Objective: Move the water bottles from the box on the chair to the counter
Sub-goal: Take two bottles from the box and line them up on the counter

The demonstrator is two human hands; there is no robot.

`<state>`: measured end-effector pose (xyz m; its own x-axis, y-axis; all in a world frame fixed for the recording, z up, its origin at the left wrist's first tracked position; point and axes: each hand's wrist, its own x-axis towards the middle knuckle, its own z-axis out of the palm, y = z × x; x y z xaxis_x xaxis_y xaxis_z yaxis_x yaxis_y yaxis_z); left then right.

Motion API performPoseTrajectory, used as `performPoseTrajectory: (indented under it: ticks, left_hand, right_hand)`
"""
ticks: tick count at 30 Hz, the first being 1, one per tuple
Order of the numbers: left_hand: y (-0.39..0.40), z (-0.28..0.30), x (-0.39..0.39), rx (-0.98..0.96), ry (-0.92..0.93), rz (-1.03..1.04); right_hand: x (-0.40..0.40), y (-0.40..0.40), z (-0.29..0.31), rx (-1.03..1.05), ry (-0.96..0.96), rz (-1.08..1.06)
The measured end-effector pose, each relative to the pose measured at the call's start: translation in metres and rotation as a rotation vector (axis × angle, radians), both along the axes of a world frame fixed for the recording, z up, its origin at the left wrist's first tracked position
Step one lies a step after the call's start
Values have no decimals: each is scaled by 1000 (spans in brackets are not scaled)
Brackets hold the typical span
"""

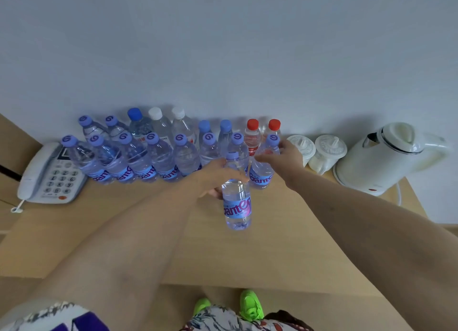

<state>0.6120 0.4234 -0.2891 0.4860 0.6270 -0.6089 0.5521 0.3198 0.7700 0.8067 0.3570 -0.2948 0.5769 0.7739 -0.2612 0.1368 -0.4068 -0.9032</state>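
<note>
My left hand (214,175) grips the upper part of a clear water bottle (238,204) with a purple cap and blue label, held just above the wooden counter (247,254). To its right, my right hand (285,157) curls round the shoulder of another purple-capped bottle (261,175), which stands at the right end of the front row. Two rows of several bottles (148,154) stand against the wall, with purple, blue, white and red caps. The box and the chair are out of view.
A white desk phone (49,174) sits at the counter's left end. Two white lidded cups (314,151) and a white electric kettle (386,157) stand to the right of the bottles. My green shoes (250,306) show below the counter's front edge.
</note>
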Motion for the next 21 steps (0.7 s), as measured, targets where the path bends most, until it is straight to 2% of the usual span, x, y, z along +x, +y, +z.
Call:
performPoseTrajectory:
  ticks: [12,21]
  left_hand:
    - [3,0,-9,7,35,2]
    - [1,3,-10,58,49,-17]
  right_hand:
    - [-9,1,-2,0,-72,3]
    - [-10,8,0,18,19,-7]
